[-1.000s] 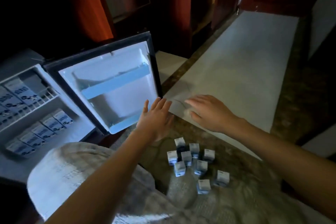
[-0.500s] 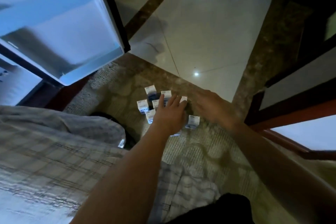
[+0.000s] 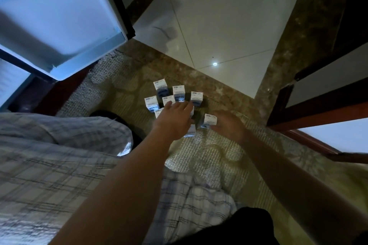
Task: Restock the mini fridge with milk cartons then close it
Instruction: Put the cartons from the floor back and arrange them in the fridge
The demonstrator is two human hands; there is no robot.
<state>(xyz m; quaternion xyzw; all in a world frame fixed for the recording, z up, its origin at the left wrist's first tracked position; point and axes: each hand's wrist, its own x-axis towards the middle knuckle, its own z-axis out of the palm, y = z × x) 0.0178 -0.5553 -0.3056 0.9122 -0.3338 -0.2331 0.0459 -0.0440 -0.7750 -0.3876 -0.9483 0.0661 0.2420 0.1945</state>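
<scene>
Fridge door is seen open at upper left. Milk cartons are crowded near the far edge of the rug; neighbours could be toppled by the spread left hand. Whether the right hand grips the rightmost carton cannot be told.

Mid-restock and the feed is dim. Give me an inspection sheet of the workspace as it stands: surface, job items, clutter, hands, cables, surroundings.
Surface: patterned carpet, with pale floor tiles beyond it.
Job's things: cluster of small milk cartons standing on the carpet; fridge door open at upper left.
Clutter: nothing seen.
Hands: left hand spread open over the cluster; right hand touching the rightmost carton, grip unclear.
Cables: nothing seen.
Surroundings: dark wooden frame at right; checked clothing in the foreground.
</scene>
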